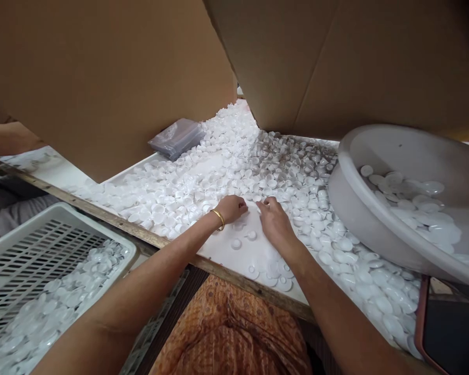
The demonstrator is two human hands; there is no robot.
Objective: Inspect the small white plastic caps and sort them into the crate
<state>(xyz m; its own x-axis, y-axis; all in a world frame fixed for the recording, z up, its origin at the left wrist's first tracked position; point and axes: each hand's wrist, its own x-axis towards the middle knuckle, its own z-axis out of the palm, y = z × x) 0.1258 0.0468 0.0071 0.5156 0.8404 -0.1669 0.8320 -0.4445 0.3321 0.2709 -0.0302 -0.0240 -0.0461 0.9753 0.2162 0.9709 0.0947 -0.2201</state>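
My left hand (232,208), with a gold bangle (219,220) on its wrist, is at the table's middle, fingers curled together. Close to its right, my right hand (274,220) has thumb and fingertips pinched. Whatever either hand holds is too small or hidden to make out. Beyond both hands spreads a wide heap of small white plastic caps (226,174). Two loose caps (236,243) lie on the bare white surface below my left hand. Nearer the table edge is a cluster of flat white discs (271,275), partly overlapping, left of my right forearm.
Large cardboard sheets (113,67) stand behind the heap. A plastic-wrapped packet (177,138) rests against the left one. At right are a grey basin (347,208) with white discs and a phone (449,323). A slotted basket (62,216) holds white pieces. Another person's arm (11,138) shows at left.
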